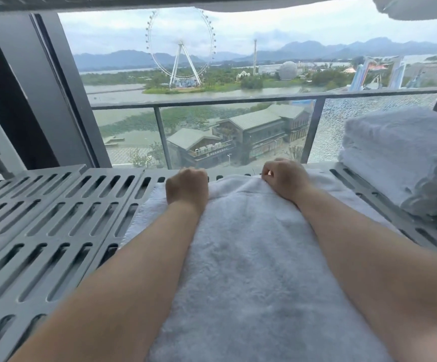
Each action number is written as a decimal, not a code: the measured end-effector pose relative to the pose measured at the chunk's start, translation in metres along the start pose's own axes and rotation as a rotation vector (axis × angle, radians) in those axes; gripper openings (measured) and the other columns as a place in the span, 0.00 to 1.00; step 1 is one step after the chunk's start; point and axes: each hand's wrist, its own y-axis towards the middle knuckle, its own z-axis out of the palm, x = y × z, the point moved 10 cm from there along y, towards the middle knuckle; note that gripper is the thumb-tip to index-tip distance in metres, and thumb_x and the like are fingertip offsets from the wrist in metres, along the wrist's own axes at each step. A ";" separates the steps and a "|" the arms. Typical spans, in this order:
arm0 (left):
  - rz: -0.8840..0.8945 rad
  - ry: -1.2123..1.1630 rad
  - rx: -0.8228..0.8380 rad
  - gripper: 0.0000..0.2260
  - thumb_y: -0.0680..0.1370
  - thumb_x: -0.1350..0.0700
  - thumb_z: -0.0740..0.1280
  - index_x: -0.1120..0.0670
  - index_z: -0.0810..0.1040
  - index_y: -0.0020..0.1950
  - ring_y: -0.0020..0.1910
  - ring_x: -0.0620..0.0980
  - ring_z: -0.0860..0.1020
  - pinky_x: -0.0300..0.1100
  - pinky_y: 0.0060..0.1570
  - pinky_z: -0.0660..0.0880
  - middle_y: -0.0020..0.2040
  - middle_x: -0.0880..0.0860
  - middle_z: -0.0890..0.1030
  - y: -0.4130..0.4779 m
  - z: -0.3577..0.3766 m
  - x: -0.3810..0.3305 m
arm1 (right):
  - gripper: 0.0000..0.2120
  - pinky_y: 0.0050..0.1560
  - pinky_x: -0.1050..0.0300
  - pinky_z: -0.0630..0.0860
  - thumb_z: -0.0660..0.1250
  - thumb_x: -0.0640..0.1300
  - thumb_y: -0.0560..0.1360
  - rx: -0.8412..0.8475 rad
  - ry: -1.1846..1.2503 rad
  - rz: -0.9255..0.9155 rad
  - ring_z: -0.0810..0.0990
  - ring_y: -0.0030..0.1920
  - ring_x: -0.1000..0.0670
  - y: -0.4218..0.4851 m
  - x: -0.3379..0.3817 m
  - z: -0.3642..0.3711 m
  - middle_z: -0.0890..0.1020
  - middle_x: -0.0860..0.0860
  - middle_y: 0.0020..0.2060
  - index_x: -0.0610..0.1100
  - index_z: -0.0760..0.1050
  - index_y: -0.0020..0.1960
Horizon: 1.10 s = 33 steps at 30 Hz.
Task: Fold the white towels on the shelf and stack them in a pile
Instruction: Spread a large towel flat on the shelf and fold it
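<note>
White terry towel [251, 257] lies flat on the grey slatted shelf [55, 218], running near to far. I see the left hand [187, 185] and right hand [282, 178] both clenched on its far edge. Folded towels [400, 158] sit stacked at far right. Lettering on the building [254, 137] outside is too small to read.

Big window [238, 82], dark frame [42, 87], flat daylight. Outside: glass balcony railing [238, 101], ferris wheel [181, 44], water [113, 90], low buildings [251, 131], hazy mountains [303, 48], overcast sky.
</note>
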 end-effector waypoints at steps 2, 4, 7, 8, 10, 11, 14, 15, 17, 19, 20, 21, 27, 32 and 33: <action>-0.009 0.012 0.023 0.05 0.80 0.61 0.65 0.53 0.81 0.49 0.34 0.52 0.71 0.43 0.30 0.67 0.38 0.51 0.75 0.003 0.003 0.002 | 0.07 0.57 0.51 0.73 0.67 0.51 0.77 0.055 0.058 0.054 0.79 0.53 0.45 -0.002 -0.014 0.008 0.82 0.50 0.49 0.50 0.80 0.50; 0.015 0.025 0.045 0.06 0.80 0.62 0.65 0.54 0.81 0.49 0.33 0.52 0.72 0.43 0.30 0.68 0.37 0.51 0.72 0.003 0.005 -0.001 | 0.08 0.56 0.51 0.74 0.68 0.52 0.76 0.091 0.086 0.053 0.78 0.52 0.46 -0.004 -0.021 0.006 0.81 0.50 0.48 0.50 0.79 0.51; 0.036 0.108 0.116 0.09 0.77 0.67 0.63 0.58 0.81 0.52 0.39 0.55 0.77 0.46 0.34 0.71 0.42 0.54 0.76 0.011 0.002 -0.008 | 0.09 0.55 0.52 0.74 0.69 0.51 0.75 0.118 0.118 0.095 0.78 0.52 0.48 -0.011 -0.042 -0.006 0.80 0.53 0.46 0.50 0.78 0.54; 0.023 0.114 0.127 0.10 0.77 0.67 0.63 0.59 0.81 0.54 0.44 0.56 0.78 0.46 0.36 0.71 0.45 0.55 0.78 0.015 -0.002 -0.012 | 0.10 0.56 0.52 0.74 0.69 0.51 0.74 0.123 0.133 0.116 0.79 0.53 0.47 -0.015 -0.050 -0.008 0.81 0.53 0.46 0.50 0.78 0.55; 0.023 0.051 0.080 0.09 0.79 0.65 0.63 0.58 0.80 0.55 0.45 0.56 0.77 0.47 0.36 0.71 0.49 0.56 0.80 0.021 -0.018 -0.036 | 0.11 0.59 0.52 0.74 0.69 0.50 0.75 0.110 0.156 0.135 0.78 0.55 0.47 -0.022 -0.059 -0.009 0.82 0.50 0.50 0.48 0.80 0.56; 0.059 -0.017 0.046 0.09 0.80 0.63 0.62 0.56 0.80 0.55 0.43 0.55 0.76 0.47 0.36 0.72 0.49 0.55 0.80 0.022 -0.027 -0.058 | 0.11 0.61 0.51 0.73 0.68 0.49 0.76 0.102 0.164 0.132 0.77 0.57 0.46 -0.024 -0.060 -0.008 0.82 0.48 0.52 0.47 0.80 0.56; 0.179 -0.220 0.111 0.12 0.82 0.58 0.59 0.52 0.79 0.60 0.51 0.55 0.79 0.49 0.47 0.78 0.56 0.54 0.81 0.022 -0.029 -0.129 | 0.14 0.64 0.51 0.71 0.60 0.41 0.78 0.117 0.202 0.142 0.75 0.61 0.45 -0.023 -0.064 -0.010 0.81 0.47 0.58 0.47 0.80 0.59; 0.192 -0.224 0.165 0.13 0.82 0.58 0.58 0.51 0.77 0.63 0.56 0.56 0.79 0.51 0.51 0.78 0.60 0.54 0.80 0.022 -0.023 -0.146 | 0.17 0.65 0.50 0.70 0.58 0.39 0.77 0.141 0.191 0.157 0.76 0.61 0.45 -0.023 -0.070 -0.012 0.81 0.47 0.59 0.48 0.79 0.61; 0.184 -0.223 0.249 0.15 0.82 0.56 0.59 0.51 0.75 0.68 0.63 0.57 0.76 0.51 0.57 0.75 0.65 0.55 0.77 0.026 -0.008 -0.166 | 0.18 0.66 0.49 0.70 0.59 0.39 0.76 0.201 0.098 0.178 0.75 0.63 0.45 -0.021 -0.085 -0.018 0.80 0.49 0.61 0.50 0.77 0.62; 0.180 -0.278 0.306 0.15 0.83 0.54 0.59 0.52 0.73 0.69 0.65 0.57 0.75 0.50 0.61 0.72 0.67 0.55 0.76 0.025 0.007 -0.179 | 0.15 0.66 0.48 0.69 0.61 0.43 0.76 0.263 -0.032 0.180 0.74 0.64 0.45 -0.022 -0.098 -0.022 0.79 0.50 0.62 0.52 0.77 0.60; 0.179 -0.320 0.325 0.14 0.83 0.53 0.58 0.52 0.74 0.68 0.66 0.57 0.74 0.51 0.62 0.71 0.67 0.55 0.76 0.023 0.014 -0.185 | 0.12 0.67 0.48 0.69 0.62 0.46 0.76 0.283 -0.084 0.183 0.74 0.64 0.45 -0.022 -0.103 -0.023 0.79 0.51 0.61 0.53 0.78 0.58; 0.169 -0.359 0.330 0.14 0.83 0.53 0.57 0.53 0.74 0.67 0.65 0.57 0.74 0.51 0.63 0.72 0.67 0.55 0.76 0.020 0.020 -0.187 | 0.10 0.67 0.47 0.69 0.63 0.48 0.76 0.293 -0.118 0.188 0.74 0.64 0.45 -0.022 -0.107 -0.024 0.79 0.51 0.60 0.53 0.79 0.56; 0.072 -0.514 0.308 0.13 0.83 0.53 0.58 0.56 0.78 0.61 0.61 0.58 0.76 0.52 0.62 0.72 0.63 0.56 0.78 0.019 0.026 -0.176 | 0.08 0.62 0.47 0.71 0.62 0.46 0.78 0.120 -0.074 0.119 0.77 0.57 0.43 0.002 -0.102 -0.051 0.82 0.49 0.53 0.49 0.80 0.50; -0.025 -0.616 0.288 0.04 0.82 0.56 0.61 0.53 0.74 0.54 0.53 0.58 0.77 0.52 0.55 0.75 0.54 0.55 0.81 0.020 0.019 -0.166 | 0.05 0.58 0.48 0.74 0.63 0.49 0.78 0.132 -0.021 0.078 0.77 0.56 0.44 0.022 -0.096 -0.042 0.81 0.49 0.53 0.52 0.78 0.50; -0.027 -0.627 0.281 0.04 0.82 0.56 0.61 0.53 0.74 0.54 0.53 0.58 0.78 0.53 0.54 0.76 0.53 0.56 0.81 0.018 0.017 -0.166 | 0.05 0.58 0.49 0.74 0.64 0.50 0.78 0.157 0.006 0.096 0.77 0.57 0.44 0.021 -0.099 -0.031 0.81 0.49 0.54 0.52 0.78 0.50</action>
